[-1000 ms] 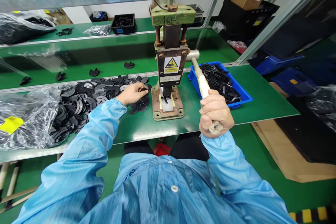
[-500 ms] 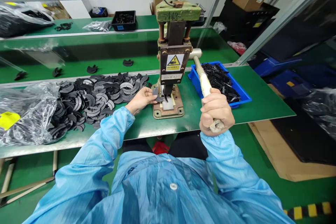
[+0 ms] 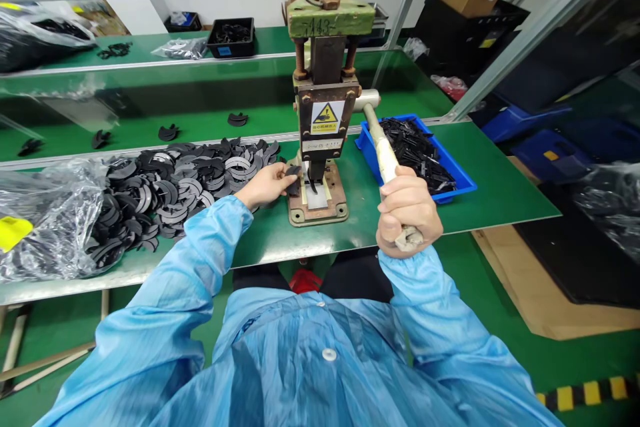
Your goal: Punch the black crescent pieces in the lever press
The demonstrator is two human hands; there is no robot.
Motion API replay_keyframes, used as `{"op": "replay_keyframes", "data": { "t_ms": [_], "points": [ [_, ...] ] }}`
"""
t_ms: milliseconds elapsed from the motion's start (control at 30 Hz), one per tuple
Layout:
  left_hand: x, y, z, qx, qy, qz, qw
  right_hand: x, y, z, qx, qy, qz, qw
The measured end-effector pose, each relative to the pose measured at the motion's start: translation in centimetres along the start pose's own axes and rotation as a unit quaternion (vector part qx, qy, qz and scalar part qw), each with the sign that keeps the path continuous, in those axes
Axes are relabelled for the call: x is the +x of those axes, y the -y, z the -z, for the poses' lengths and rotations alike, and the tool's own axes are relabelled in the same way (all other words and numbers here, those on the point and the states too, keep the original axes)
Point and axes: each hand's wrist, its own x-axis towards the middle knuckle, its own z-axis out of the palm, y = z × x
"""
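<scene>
A green and brown hand press (image 3: 326,107) stands on the green table, with a warning label on its front. My left hand (image 3: 267,185) pinches a black curved piece (image 3: 294,181) at the left side of the press base (image 3: 337,203). Under the ram, a small dark sliver (image 3: 313,187) lies by a silver plate (image 3: 317,197). My right hand (image 3: 409,212) is wrapped round the taped end of the press lever (image 3: 384,151), which slants down toward me. To the left of my left hand spreads a pile of black curved pieces (image 3: 170,191).
A blue bin (image 3: 465,185) of thin black parts is right of the press. A clear plastic bag (image 3: 50,233) lies at the left. Loose curved pieces (image 3: 237,119) rest on the green strip behind, beyond a metal rail. A black tray (image 3: 231,49) stands farther back.
The curved piece in my left hand has turned and moved slightly away from the ram. My right hand remains on the lever. The whole view has shifted slightly.
</scene>
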Motion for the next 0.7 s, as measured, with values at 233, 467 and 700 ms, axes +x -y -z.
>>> {"op": "replay_keyframes", "data": {
  "t_ms": [233, 467, 700],
  "points": [
    [0.8, 0.8, -1.8, -0.045, 0.002, -0.003, 0.999, 0.1, 0.0, -0.2, -0.003, -0.006, 0.006, 1.000],
    [1.3, 0.4, -1.3, -0.077, 0.029, 0.029, 0.996, -0.1, 0.0, 0.1, -0.010, -0.001, -0.002, 1.000],
    [2.0, -0.1, -0.9, -0.079, 0.064, 0.091, 0.991, -0.2, 0.1, 0.2, -0.018, 0.004, -0.013, 1.000]
  ]
}}
